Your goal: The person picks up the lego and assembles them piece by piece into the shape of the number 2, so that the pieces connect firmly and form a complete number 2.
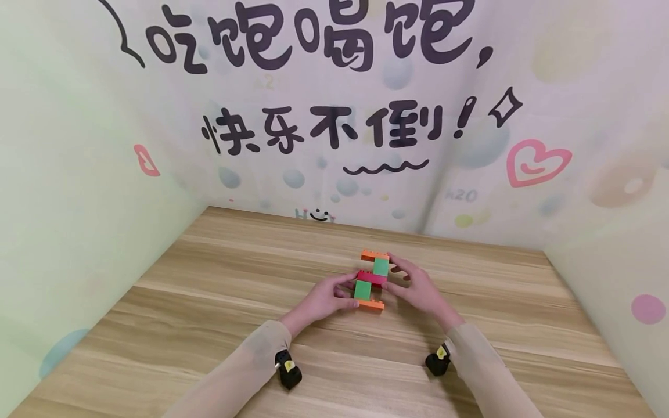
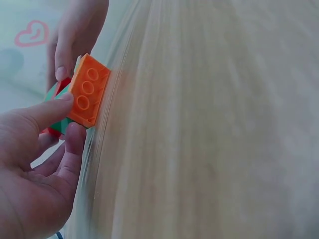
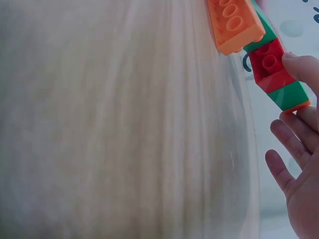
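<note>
An S-shaped toy building-block assembly stands around the middle of the table in the head view. Its far orange brick (image 1: 370, 254) joins a green block (image 1: 381, 267), then a red brick (image 1: 372, 278), another green block (image 1: 363, 290) and the near orange brick (image 1: 372, 305). My left hand (image 1: 326, 299) pinches its left side; in the left wrist view the thumb lies by the near orange brick (image 2: 87, 92), whose hollow underside shows. My right hand (image 1: 420, 287) holds the right side, its thumb on the red brick (image 3: 271, 62) and a fingertip at the far end.
A wood-grain table (image 1: 209, 278) lies beneath both forearms. A printed cloth (image 1: 334, 191) with dark lettering rises behind its back edge, with pale walls at both sides. Black wrist cameras (image 1: 288, 371) hang below the sleeves.
</note>
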Demonstrator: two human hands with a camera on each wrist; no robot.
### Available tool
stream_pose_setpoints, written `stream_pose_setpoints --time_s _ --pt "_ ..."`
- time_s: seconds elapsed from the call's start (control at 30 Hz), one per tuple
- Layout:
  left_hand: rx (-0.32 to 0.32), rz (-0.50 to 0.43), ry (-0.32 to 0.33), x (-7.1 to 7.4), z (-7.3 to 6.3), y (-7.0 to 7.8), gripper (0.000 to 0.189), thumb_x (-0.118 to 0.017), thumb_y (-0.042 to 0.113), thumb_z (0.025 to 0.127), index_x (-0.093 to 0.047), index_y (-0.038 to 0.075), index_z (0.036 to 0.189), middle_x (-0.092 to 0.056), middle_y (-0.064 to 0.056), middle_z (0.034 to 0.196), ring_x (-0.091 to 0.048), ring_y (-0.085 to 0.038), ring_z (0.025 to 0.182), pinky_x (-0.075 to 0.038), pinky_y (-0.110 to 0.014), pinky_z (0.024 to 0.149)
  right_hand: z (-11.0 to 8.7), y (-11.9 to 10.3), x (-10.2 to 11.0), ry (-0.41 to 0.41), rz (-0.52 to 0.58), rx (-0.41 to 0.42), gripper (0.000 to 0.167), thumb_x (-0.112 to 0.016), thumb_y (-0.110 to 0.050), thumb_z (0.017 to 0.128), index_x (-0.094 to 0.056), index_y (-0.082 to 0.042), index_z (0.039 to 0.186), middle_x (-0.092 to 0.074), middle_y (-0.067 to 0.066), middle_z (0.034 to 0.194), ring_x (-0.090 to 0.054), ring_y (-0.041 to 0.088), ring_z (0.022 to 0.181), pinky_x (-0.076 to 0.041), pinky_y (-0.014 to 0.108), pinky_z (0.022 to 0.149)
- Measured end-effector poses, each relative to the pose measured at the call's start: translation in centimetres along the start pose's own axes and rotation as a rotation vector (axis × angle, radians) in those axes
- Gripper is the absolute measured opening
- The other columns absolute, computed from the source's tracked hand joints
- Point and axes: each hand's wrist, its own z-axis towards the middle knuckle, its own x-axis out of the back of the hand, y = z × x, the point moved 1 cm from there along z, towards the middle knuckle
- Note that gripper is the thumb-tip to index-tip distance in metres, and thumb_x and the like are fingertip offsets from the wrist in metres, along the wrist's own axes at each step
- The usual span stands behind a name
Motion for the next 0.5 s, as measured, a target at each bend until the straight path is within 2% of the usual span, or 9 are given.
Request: stream_pose_setpoints --time_s 0.3,0.5 --pt "0.01 -0.009 -0.001 0.13 0.3 -0.06 0.063 -0.077 0.022 0.087 -0.052 0.012 0.144 -0.065 -0.014 0.127 -0.067 -0.019 0.098 -0.056 -0.027 0.079 0.3 0.72 -0.13 -0.036 -0.024 -0.023 0.072 -0.068 -0.028 0.094 -0.034 -0.007 0.153 -0.052 0.018 0.146 -0.058 0.036 0.123 -0.051 0.053 0.099" --pt "0.01 -0.028 0.003 0.26 0.57 -0.27 0.062 -0.077 0.021 0.086 -0.054 0.01 0.142 -0.066 -0.015 0.127 -0.067 -0.022 0.101 -0.056 -0.027 0.077 0.38 1.0 -0.02 -0.054 -0.056 -0.045 0.072 -0.068 -0.029 0.093 -0.035 -0.005 0.153 -0.055 0.019 0.142 -0.058 0.034 0.121 -0.052 0.05 0.097"
